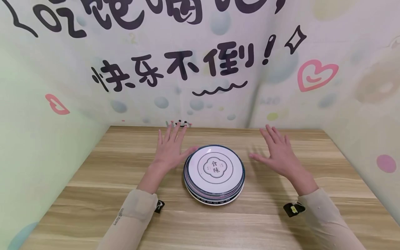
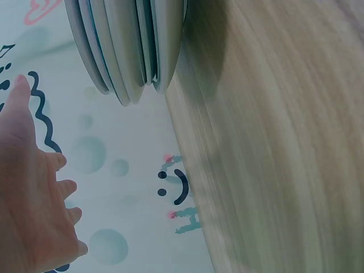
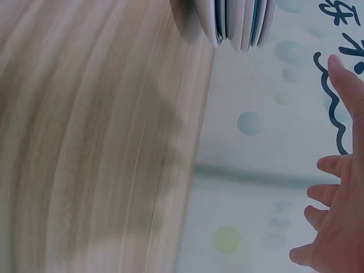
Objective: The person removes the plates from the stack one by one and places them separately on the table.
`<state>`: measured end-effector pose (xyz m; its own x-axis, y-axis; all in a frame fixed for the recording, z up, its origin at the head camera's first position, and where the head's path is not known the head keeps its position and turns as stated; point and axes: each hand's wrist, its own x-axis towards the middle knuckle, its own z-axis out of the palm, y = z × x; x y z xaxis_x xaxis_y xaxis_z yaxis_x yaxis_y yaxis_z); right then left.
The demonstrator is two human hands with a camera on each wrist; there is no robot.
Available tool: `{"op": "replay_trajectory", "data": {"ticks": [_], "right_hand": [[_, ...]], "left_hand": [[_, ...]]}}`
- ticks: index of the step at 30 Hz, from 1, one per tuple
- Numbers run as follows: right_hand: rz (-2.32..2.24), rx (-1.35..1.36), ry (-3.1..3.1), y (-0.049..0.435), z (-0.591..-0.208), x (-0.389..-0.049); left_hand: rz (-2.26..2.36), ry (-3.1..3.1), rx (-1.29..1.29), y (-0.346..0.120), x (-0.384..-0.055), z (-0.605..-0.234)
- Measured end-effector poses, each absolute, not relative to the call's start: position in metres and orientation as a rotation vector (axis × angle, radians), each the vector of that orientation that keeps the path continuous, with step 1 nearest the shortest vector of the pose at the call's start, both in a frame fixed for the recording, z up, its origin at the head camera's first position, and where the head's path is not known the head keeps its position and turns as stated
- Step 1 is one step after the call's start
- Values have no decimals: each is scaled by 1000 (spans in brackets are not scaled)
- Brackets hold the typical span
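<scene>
A stack of several plates (image 1: 215, 170) stands on the wooden table, its white top plate bearing a dark blue rim and a printed emblem. To its left, my left hand (image 1: 170, 152) is held with fingers spread, the thumb close by the rim in the head view. My right hand (image 1: 279, 156) hovers at the stack's right side, fingers also spread and apart from the plates. Both hands hold nothing. The left wrist view shows the layered edges of the stack (image 2: 128, 45) above the left hand (image 2: 37, 187); the right wrist view has the stack's edge (image 3: 236, 20) and the right hand (image 3: 341, 187).
The wooden table (image 1: 103, 208) reaches back to a white printed wall cloth (image 1: 187, 104) with dark lettering and coloured dots. Walls also close in the left (image 1: 37, 146) and right (image 1: 362, 132) sides. A black strap (image 1: 294, 209) sits at the right wrist.
</scene>
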<state>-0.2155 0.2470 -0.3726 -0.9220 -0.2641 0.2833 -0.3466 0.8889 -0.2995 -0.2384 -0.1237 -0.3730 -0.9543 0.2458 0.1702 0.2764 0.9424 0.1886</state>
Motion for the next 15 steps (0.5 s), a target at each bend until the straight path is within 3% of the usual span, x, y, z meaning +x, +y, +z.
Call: {"op": "replay_trajectory", "data": {"ticks": [15], "right_hand": [[501,512,-2844,236,-376,-213]], "left_hand": [[-338,-2995,-430,-127,-233,-380]]}}
